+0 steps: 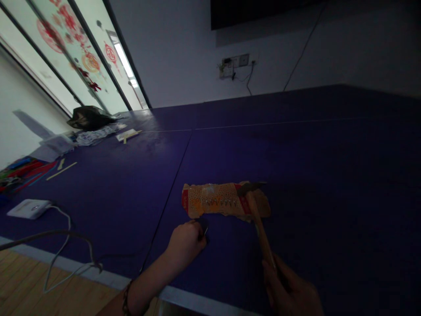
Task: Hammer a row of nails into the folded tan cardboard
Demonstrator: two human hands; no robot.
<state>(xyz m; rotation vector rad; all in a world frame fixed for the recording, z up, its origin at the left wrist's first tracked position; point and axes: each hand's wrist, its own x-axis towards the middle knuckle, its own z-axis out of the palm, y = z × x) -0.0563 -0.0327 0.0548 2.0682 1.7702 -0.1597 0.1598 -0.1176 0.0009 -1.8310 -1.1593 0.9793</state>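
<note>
My right hand is wrapped round the wooden handle of a hammer. The hammer's dark metal head lies over the right part of a flat tan piece with red bands, which looks like layered cardboard. A row of small shiny nails stands along the middle of that piece, and many little holes dot its upper half. Closed, my left hand rests on the table just below the piece's near edge. From its fingers sticks a thin shiny nail, mostly hidden.
The purple table has a seam left of the piece. On the left lie a white charger with a looping cable, thin wooden strips, colourful tools and a black bag. Wall sockets sit beyond the far edge.
</note>
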